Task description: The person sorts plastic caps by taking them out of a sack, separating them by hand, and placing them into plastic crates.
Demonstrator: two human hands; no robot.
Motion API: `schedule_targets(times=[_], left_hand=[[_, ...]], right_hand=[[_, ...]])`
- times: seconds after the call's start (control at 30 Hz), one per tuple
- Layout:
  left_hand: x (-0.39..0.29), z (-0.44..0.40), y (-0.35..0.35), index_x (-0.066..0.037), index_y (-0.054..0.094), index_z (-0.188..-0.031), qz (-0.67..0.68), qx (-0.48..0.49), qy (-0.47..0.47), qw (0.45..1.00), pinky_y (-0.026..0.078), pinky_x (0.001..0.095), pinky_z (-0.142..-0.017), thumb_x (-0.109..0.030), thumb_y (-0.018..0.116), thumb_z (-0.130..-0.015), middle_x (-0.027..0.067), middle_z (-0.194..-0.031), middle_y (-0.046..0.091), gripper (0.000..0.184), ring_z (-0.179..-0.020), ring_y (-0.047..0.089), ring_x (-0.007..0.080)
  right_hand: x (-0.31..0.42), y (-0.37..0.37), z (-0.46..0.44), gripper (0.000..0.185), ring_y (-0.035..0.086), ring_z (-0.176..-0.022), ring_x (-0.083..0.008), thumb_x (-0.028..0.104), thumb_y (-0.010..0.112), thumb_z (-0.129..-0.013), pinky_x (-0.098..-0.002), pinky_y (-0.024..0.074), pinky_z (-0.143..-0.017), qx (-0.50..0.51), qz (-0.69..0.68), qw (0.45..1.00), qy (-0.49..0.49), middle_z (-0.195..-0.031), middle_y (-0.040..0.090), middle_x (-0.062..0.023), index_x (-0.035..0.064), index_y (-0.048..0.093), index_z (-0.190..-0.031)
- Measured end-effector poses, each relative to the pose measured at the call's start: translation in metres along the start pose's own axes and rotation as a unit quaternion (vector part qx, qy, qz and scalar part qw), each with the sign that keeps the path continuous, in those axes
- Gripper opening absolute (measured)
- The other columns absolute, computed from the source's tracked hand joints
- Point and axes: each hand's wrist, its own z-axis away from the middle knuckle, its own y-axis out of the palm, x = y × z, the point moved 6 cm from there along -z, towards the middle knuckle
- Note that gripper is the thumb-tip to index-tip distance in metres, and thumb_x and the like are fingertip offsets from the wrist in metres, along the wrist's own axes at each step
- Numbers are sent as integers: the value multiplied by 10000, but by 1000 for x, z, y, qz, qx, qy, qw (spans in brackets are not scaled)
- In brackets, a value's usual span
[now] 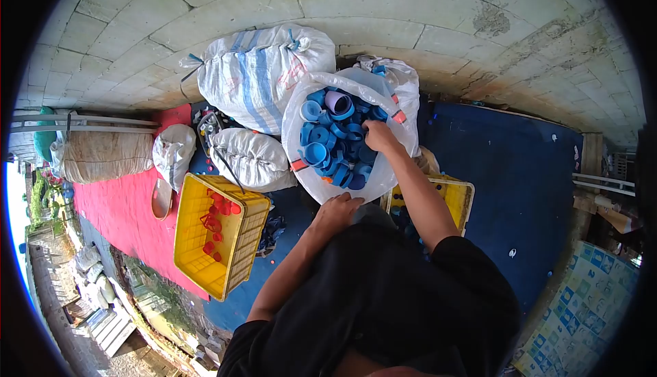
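A white woven sack (295,127) stands wide open in front of me, filled with blue plastic caps (338,131) of several sizes, one of them purple inside. My left hand (337,211) is closed on the sack's near rim, its fingertips folded over the edge. Reaching over the right side of the opening, my right hand (378,135) touches the caps with its fingers curled. Whatever lies under those fingertips is hidden.
Left of the sack, a tilted yellow crate (236,240) holds red caps. Another yellow crate (460,202) is partly behind my right arm. Tied white sacks (256,79) lean along the block wall (356,4). A blue mat (499,172) covers the floor to the right.
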Motion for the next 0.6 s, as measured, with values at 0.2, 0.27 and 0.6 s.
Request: schedule_targets(times=[0.2,0.27,0.6], left_hand=[[-15,-17,-19,-79,661,-1120,3,-14,-3,1000,529,449,-756,-107,566,-913,170,-890,627,229,-837,648,381],[10,-19,5,-74,648,-1096,-22,-1,-14,1000,540,431,-754,-104,545,-905,168,-912,644,219,-860,651,359],[-6,-31,-17,-69,656,-1087,15,14,-30,999,522,434,-769,-137,570,-914,174,-933,654,205,-879,642,368]], right_hand=[[-38,25,-23,475,511,-1249,-368,142,595,-820,-431,411,-1057,-7,67,994,91,-1338,537,-230,48,574,-1285],[-42,27,-21,488,494,-1271,-370,135,595,-820,-431,402,-1067,34,77,993,84,-1363,520,-226,46,565,-1299],[-63,43,-39,473,539,-1224,-346,211,592,-863,-421,487,-954,-12,96,987,-125,-1347,548,-173,117,539,-1324]])
